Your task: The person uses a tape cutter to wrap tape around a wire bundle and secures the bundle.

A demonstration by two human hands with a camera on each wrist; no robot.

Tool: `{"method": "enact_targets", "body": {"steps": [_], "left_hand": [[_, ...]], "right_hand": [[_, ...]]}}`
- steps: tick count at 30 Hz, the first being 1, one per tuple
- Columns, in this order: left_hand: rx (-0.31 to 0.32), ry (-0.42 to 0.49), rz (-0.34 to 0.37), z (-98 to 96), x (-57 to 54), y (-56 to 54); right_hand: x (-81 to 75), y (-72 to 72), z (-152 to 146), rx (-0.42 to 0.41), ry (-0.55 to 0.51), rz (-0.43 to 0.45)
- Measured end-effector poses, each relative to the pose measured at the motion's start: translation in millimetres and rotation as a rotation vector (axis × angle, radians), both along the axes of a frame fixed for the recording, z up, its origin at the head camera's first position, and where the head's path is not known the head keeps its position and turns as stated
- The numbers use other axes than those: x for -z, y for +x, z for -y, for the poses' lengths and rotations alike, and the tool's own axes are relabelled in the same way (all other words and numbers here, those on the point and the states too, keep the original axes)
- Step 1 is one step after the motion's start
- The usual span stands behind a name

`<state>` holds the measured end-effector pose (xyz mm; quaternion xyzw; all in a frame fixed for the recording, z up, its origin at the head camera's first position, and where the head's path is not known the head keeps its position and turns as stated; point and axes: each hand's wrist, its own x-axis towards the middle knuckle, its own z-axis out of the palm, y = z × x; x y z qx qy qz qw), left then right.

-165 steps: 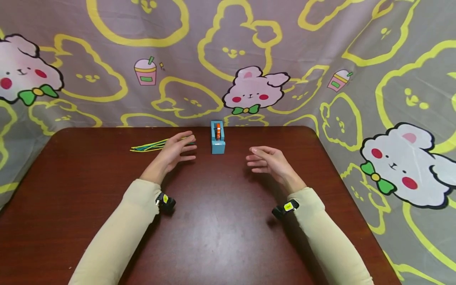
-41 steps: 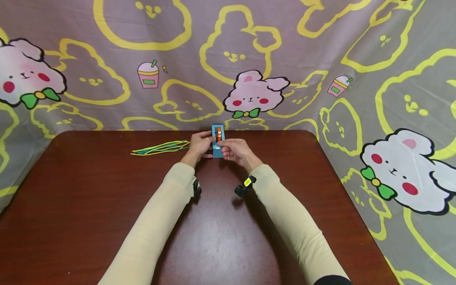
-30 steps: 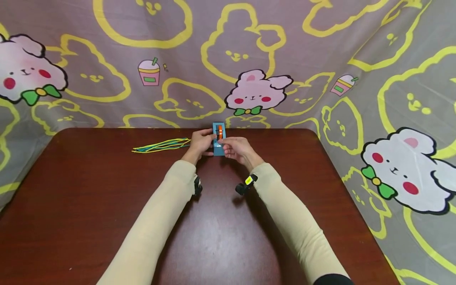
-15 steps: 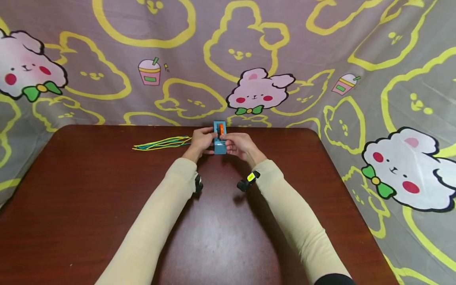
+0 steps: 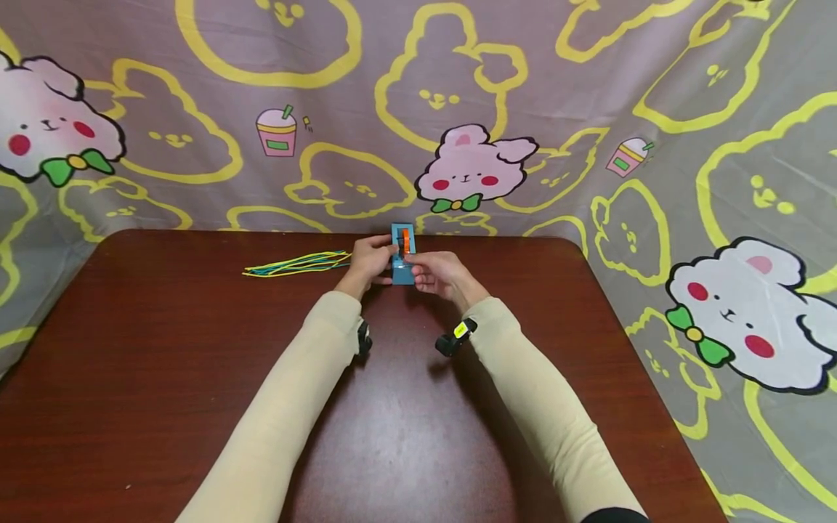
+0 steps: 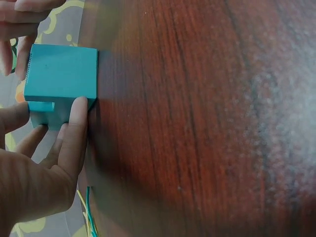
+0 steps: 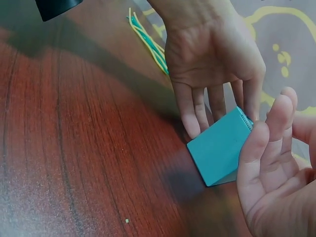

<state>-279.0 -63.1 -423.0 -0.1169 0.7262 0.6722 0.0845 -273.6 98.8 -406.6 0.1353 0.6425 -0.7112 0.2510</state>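
A blue tape dispenser [image 5: 403,277] stands upright near the table's back edge, carrying an orange roll of tape [image 5: 407,241]. My left hand [image 5: 368,261] grips its left side, thumb near the roll; in the left wrist view its fingers lie along the side of the dispenser [image 6: 61,71]. Close in front of the roll, my right hand [image 5: 443,270] has thumb and index finger together at the tape's end, seemingly pinching it. Its other fingers are bent beside the dispenser [image 7: 217,145] in the right wrist view. The pinched bit of tape itself is mostly hidden.
Several yellow and green thin strands [image 5: 297,264] lie in a bundle on the brown table [image 5: 163,378], left of my left hand. A patterned curtain [image 5: 340,167] hangs behind the table and along its right side.
Both hands were apart and off the dispenser in the oldest frame; they have since come together at it. Over the last second the right fingertips shifted slightly up towards the roll, then back down.
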Motion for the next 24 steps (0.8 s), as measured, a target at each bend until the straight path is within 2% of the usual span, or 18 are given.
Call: {"method": "enact_targets", "body": {"steps": [8,19,24], "left_hand": [[-0.004,-0.007,-0.011,-1.1,0.8,0.5],[-0.008,0.002,-0.013,-1.2,1.3,-0.8],[-0.001,0.007,-0.014,-0.2,1.0,-1.5]], "right_hand": [[1.8,3.3,-0.6,-0.002,0.021,0.000],[4.0,6.4,-0.3,-0.013,0.036,-0.057],[7.9,7.2,-0.7,-0.012,0.015,-0.059]]}}
